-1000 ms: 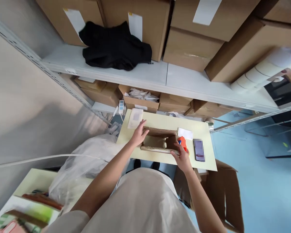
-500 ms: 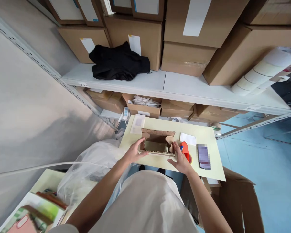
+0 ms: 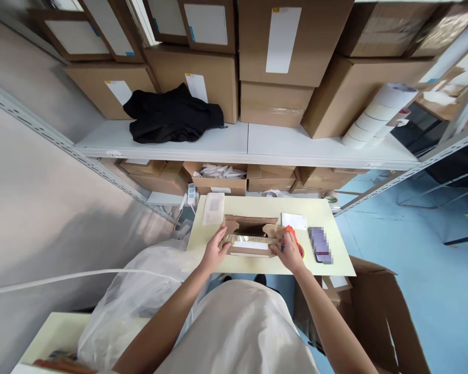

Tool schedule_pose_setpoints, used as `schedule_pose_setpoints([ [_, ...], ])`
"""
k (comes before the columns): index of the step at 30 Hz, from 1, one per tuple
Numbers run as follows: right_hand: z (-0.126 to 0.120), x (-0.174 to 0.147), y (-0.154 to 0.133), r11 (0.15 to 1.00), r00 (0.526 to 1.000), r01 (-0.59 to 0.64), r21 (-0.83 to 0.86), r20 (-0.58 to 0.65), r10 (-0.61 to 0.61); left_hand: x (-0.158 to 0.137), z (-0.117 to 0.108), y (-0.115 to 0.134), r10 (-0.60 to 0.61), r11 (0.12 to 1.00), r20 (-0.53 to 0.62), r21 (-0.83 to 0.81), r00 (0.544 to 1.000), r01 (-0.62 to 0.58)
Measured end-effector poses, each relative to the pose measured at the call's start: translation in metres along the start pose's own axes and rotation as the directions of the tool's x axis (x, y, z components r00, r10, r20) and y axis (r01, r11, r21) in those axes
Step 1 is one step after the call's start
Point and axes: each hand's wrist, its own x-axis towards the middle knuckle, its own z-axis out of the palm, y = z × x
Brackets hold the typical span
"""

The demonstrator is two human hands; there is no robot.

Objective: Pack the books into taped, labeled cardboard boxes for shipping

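A small cardboard box [image 3: 236, 252] sits at the front of the pale yellow table [image 3: 203, 259], its top open and its inside dark. Its front face shows a white label, with shiny clear tape along the upper edge. My left hand [image 3: 215, 250] grips the box's left end, thumb at the front. At the other end, my right hand [image 3: 290, 253] holds the right front corner between thumb and fingers. Just beyond the right hand lies an orange tape dispenser [image 3: 290, 231], partly covered by the fingers.
A phone [image 3: 320, 245] and a white pad [image 3: 294, 221] lie on the table's right side; a translucent flat case [image 3: 213, 209] is at back left. Behind stands a shelf [image 3: 234, 150] with cartons, a black garment [image 3: 175, 115] and tape rolls [image 3: 378, 115]. Plastic film [image 3: 120, 296] hangs at left.
The box has tipped, so its labelled front face now shows. Both hands have stayed at its ends, the right fingers closing more around the corner. The camera view has shifted.
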Motion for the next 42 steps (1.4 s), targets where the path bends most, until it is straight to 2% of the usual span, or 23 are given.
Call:
schedule_pose_setpoints([
  [2, -0.004, 0.012, -0.002, 1.0, 1.0, 0.007, -0.016, -0.009, -0.007, 0.006, 0.001, -0.007, 0.002, 1.0, -0.043, 0.013, 0.999, -0.002],
  [4, -0.011, 0.025, -0.004, 0.998, 0.997, 0.057, -0.033, 0.045, -0.055, 0.013, -0.001, -0.013, -0.02, 0.999, -0.027, 0.025, 0.999, 0.021],
  [7, -0.017, 0.031, -0.006, 0.987, 0.977, 0.133, -0.089, 0.182, -0.115, 0.02, -0.003, -0.017, -0.054, 0.995, 0.115, -0.077, 0.992, 0.064],
  [9, -0.014, 0.024, -0.004, 0.978, 0.969, 0.151, -0.146, 0.217, -0.117, 0.02, -0.005, -0.016, -0.034, 0.992, 0.197, -0.109, 0.98, 0.056],
  [14, 0.008, 0.0, 0.005, 0.983, 0.99, 0.019, -0.183, 0.141, 0.007, 0.015, -0.003, -0.014, 0.002, 0.991, 0.287, 0.128, 0.958, -0.041],
  [18, 0.019, 0.005, 0.008, 0.989, 0.992, -0.022, -0.145, 0.12, 0.04, 0.018, 0.002, -0.011, 0.046, 0.955, 0.293, 0.267, 0.955, -0.128],
  [20, 0.019, 0.01, 0.008, 0.99, 0.994, -0.025, -0.139, 0.099, 0.039, 0.02, 0.003, -0.005, 0.079, 0.922, 0.281, 0.345, 0.957, -0.177],
  [23, 0.019, 0.011, 0.006, 0.99, 0.995, -0.017, -0.137, 0.094, 0.03, 0.017, 0.003, 0.011, 0.143, 0.81, 0.237, 0.53, 0.961, -0.252],
  [26, 0.019, 0.007, 0.002, 0.991, 0.995, -0.028, -0.131, 0.093, 0.041, 0.013, 0.006, 0.028, 0.209, 0.696, 0.337, 0.608, 0.918, -0.382],
  [28, 0.018, 0.004, 0.002, 0.993, 0.994, -0.028, -0.114, 0.101, 0.039, 0.014, 0.012, 0.034, 0.213, 0.667, 0.423, 0.596, 0.881, -0.447],
  [30, 0.015, 0.001, 0.008, 0.997, 0.996, -0.014, -0.079, 0.088, 0.021, 0.017, 0.018, 0.036, 0.19, 0.665, 0.438, 0.601, 0.879, -0.444],
  [31, 0.012, -0.001, 0.014, 0.998, 0.998, -0.032, -0.061, 0.044, 0.035, 0.019, 0.02, 0.035, 0.178, 0.668, 0.432, 0.607, 0.884, -0.431],
  [33, 0.008, -0.007, 0.031, 0.982, 0.981, -0.179, -0.059, -0.084, 0.174, 0.022, 0.023, 0.032, 0.171, 0.679, 0.422, 0.605, 0.891, -0.416],
  [35, 0.006, -0.013, 0.05, 0.924, 0.922, -0.371, -0.092, -0.158, 0.355, 0.024, 0.023, 0.029, 0.185, 0.692, 0.42, 0.586, 0.888, -0.422],
  [37, 0.009, -0.015, 0.067, 0.874, 0.885, -0.464, -0.147, -0.115, 0.451, 0.023, 0.024, 0.028, 0.199, 0.707, 0.406, 0.571, 0.892, -0.418],
  [39, 0.019, -0.014, 0.078, 0.867, 0.884, -0.466, -0.177, -0.05, 0.465, 0.021, 0.024, 0.028, 0.202, 0.721, 0.38, 0.566, 0.902, -0.4],
  [42, 0.031, -0.007, 0.084, 0.864, 0.882, -0.466, -0.19, -0.025, 0.471, 0.017, 0.027, 0.028, 0.203, 0.729, 0.345, 0.572, 0.917, -0.376],
])
